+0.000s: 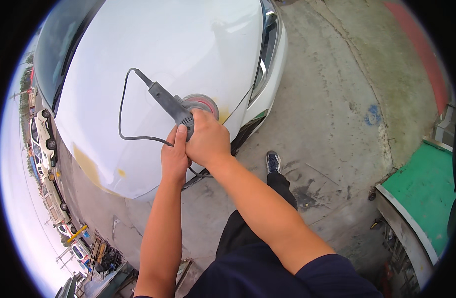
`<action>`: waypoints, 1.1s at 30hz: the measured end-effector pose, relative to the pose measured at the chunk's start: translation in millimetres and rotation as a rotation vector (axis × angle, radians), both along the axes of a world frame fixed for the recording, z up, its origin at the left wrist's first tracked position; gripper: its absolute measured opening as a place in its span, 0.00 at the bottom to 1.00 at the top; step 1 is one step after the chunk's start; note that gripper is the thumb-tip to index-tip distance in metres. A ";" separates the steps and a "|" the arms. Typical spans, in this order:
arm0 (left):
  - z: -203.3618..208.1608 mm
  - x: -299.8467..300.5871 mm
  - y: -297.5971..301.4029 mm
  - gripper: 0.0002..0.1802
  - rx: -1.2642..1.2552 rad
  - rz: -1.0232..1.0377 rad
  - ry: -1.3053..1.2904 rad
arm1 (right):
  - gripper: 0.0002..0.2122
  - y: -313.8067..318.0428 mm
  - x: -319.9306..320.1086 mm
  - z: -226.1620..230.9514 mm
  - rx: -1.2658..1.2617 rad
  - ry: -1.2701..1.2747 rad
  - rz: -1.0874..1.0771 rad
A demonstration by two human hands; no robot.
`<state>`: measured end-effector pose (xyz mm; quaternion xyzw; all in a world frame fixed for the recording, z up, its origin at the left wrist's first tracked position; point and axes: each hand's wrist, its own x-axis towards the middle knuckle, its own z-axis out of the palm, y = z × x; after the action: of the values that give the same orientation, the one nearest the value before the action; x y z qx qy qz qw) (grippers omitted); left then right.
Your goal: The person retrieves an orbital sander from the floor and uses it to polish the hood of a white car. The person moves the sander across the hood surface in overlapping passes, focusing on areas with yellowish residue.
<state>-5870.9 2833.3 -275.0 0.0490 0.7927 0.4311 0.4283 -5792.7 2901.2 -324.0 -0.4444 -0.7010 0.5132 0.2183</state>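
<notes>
Left hand [174,161], right hand [211,140], fingers [181,136] gripping grey corded sander [167,102], white car hood [158,42] beneath, unreadable blue floor mark [372,115]

Power tool [164,101] has a matt dark-grey plastic body, with a smooth, rubbery-looking black cord [120,114]. Car hood [153,44] is smooth white painted metal, glossy in places, matt on the yellowish patches [88,166]; windshield [59,42] smooth glass. Ground [332,99] rough matt concrete, shirt [248,278] matt navy cloth.
</notes>
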 end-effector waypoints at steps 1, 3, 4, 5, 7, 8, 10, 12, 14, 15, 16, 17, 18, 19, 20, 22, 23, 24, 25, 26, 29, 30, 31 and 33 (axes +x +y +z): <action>1.6 0.7 -5.2 0.26 -0.004 0.044 0.005 | 0.24 -5.4 -3.2 1.4 0.012 0.007 0.020; 5.8 2.2 -14.3 0.24 -0.055 0.163 0.001 | 0.24 -15.0 -7.7 4.2 0.010 -0.002 0.101; 6.9 1.8 -15.0 0.23 -0.008 0.109 0.014 | 0.24 -15.7 -8.0 3.9 0.030 0.006 0.069; 8.0 2.4 -15.2 0.23 0.000 0.075 0.016 | 0.23 -16.8 -7.5 4.7 0.035 0.002 0.057; 7.8 3.5 -9.8 0.23 -0.046 0.021 0.041 | 0.23 -13.2 -3.3 4.0 0.032 -0.010 0.021; 5.4 4.2 -3.8 0.23 -0.006 -0.019 0.036 | 0.22 -6.8 0.7 1.9 0.021 -0.017 -0.003; -1.9 5.2 10.5 0.24 0.026 -0.059 0.023 | 0.22 6.7 5.0 -1.8 0.024 -0.030 -0.047; -5.3 5.1 16.4 0.24 -0.015 -0.035 0.034 | 0.22 13.6 6.6 -4.5 0.072 -0.020 -0.100; -5.2 3.7 14.4 0.25 -0.016 -0.023 0.028 | 0.21 10.8 3.8 -3.9 0.055 -0.024 -0.059; -3.3 3.1 9.7 0.25 -0.026 0.004 0.037 | 0.22 5.8 1.1 -2.3 0.060 -0.020 -0.035; 0.3 3.0 2.7 0.25 -0.037 0.031 0.046 | 0.22 0.2 -1.7 -0.6 0.063 -0.016 -0.011; 3.8 2.6 -3.3 0.25 -0.060 0.064 0.053 | 0.22 -4.6 -4.9 1.4 0.054 -0.023 0.035; 6.3 2.1 -7.0 0.25 -0.046 0.066 0.053 | 0.22 -6.8 -7.3 2.8 0.073 -0.012 0.054; 8.4 1.8 -8.9 0.26 -0.042 0.074 0.049 | 0.22 -8.1 -9.0 4.1 0.077 -0.018 0.083; 9.8 1.3 -8.6 0.26 -0.099 0.118 0.037 | 0.22 -7.4 -9.6 4.9 0.060 -0.043 0.138; 8.3 -0.1 0.4 0.26 -0.026 0.041 0.062 | 0.22 0.3 -8.9 4.1 0.065 -0.029 0.044; 5.8 -1.6 8.1 0.25 -0.013 0.010 0.066 | 0.22 6.3 -7.2 2.6 0.049 -0.036 0.005; 2.9 -2.5 15.4 0.25 -0.005 -0.009 0.064 | 0.22 11.3 -5.9 1.3 0.049 -0.025 -0.048; -0.9 -3.3 23.0 0.25 0.006 -0.004 0.078 | 0.23 16.5 -6.0 0.0 0.075 0.005 -0.095; 0.2 -4.7 24.6 0.25 -0.014 0.008 0.068 | 0.23 18.5 -7.4 0.2 0.063 -0.011 -0.084; 8.9 -8.9 17.7 0.23 -0.014 0.016 0.062 | 0.22 13.5 -16.3 5.3 0.086 -0.010 -0.045; 13.3 -9.7 12.3 0.23 -0.025 0.043 0.070 | 0.22 8.6 -20.2 8.7 0.086 -0.020 0.003; 17.4 -10.4 7.2 0.23 -0.037 0.066 0.079 | 0.22 5.5 -23.6 11.3 0.074 -0.036 0.053; 21.9 -11.4 2.6 0.24 -0.122 0.133 0.075 | 0.21 2.9 -27.2 14.4 0.077 -0.034 0.089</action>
<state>-5882.3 2835.9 -253.1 -0.0140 0.8344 0.4072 0.3711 -5820.0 2904.1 -309.6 -0.4125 -0.7430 0.4875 0.2003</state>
